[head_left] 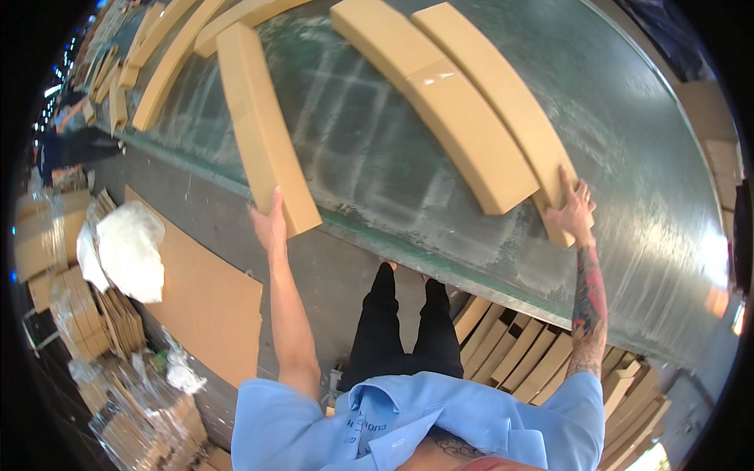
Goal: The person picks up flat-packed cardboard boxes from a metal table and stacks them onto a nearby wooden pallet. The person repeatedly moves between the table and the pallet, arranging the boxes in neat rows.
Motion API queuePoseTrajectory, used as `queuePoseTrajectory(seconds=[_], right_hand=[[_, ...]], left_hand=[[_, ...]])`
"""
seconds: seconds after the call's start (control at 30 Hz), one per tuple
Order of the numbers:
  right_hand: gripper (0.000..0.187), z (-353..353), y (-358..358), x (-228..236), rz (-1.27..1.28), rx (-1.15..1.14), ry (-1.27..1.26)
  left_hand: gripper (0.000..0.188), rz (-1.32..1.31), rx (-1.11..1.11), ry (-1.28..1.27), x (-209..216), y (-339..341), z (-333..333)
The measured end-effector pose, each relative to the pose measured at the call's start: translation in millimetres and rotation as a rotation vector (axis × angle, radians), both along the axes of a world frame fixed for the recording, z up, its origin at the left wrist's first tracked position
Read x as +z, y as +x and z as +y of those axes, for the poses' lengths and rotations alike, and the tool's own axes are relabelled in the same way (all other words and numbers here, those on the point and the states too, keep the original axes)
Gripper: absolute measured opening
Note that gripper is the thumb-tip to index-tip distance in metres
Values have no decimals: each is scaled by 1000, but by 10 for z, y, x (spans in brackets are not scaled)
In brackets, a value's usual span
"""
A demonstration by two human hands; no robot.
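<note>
My left hand [271, 224] grips the near end of a long, narrow cardboard box [255, 125], thumb on its upper face and the other fingers along its left side, partly hidden. That box points away from me across the dark green table [353, 141]. On the right, my right hand [576, 210] is closed over the near end of another long cardboard box [503, 86]. Close beside it on the left lies a similar, wider-looking box [432, 86] with a strip of clear tape [434, 77]; neither hand touches that one.
More long boxes [177, 67] lie at the table's far left. Under the table at right, several long boxes [518, 349] are stacked. A flat cardboard sheet [204, 290], white plastic wrap [133, 247] and bundled cardboard [78, 314] are on the left floor. Another person [75, 149] stands far left.
</note>
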State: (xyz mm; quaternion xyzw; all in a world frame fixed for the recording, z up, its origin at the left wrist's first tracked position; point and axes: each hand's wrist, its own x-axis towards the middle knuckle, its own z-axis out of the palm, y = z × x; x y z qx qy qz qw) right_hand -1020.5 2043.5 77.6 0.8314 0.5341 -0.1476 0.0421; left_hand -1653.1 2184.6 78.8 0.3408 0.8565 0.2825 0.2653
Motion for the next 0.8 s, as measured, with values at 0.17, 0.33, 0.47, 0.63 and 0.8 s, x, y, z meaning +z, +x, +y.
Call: queuePoseTrajectory(seconds=[0.17, 0.33, 0.47, 0.63, 0.8], right_hand=[[107, 291, -1413, 210, 89, -12, -156], [97, 1425, -2451, 508, 75, 278, 317], [96, 2476, -3644, -45, 111, 529, 521], [71, 2355, -4616, -417, -182, 881, 238], [63, 1791, -4152, -314, 70, 907, 273]], left_hand=[[90, -251, -261, 132, 27, 82, 51], [86, -384, -230, 127, 194, -11, 20], [92, -409, -249, 85, -52, 50, 42], [101, -413, -241, 127, -135, 26, -33], [97, -366, -298, 155, -187, 151, -164]])
